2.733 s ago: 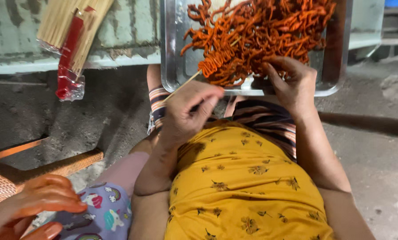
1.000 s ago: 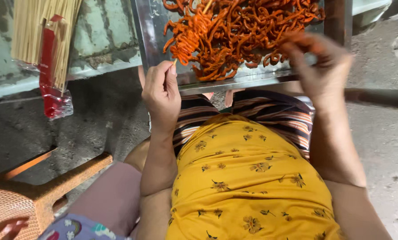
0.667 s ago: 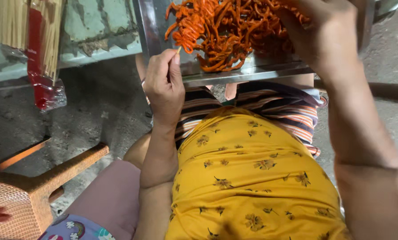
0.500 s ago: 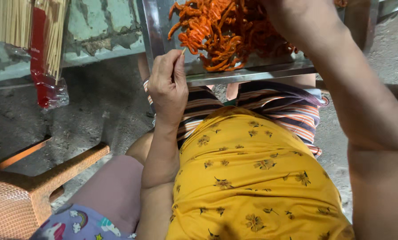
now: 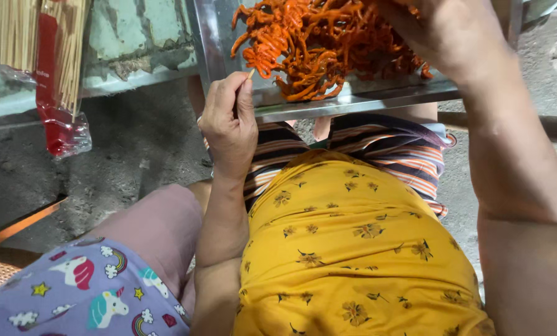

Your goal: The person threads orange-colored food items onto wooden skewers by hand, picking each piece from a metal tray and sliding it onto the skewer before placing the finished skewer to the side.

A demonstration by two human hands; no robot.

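At the tray's (image 5: pixel 353 99) edge, left hand (image 5: pixel 229 121) pinches a skewer (image 5: pixel 251 73).

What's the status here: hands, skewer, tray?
Left hand pinching a thin wooden skewer at the tray edge. Right hand up in the orange strips, grip hidden. Nothing blocking.

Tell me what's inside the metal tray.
The metal tray holds a tangled pile of orange strips. The right hand reaches into it and covers part of the pile; the tray's far end is out of frame.
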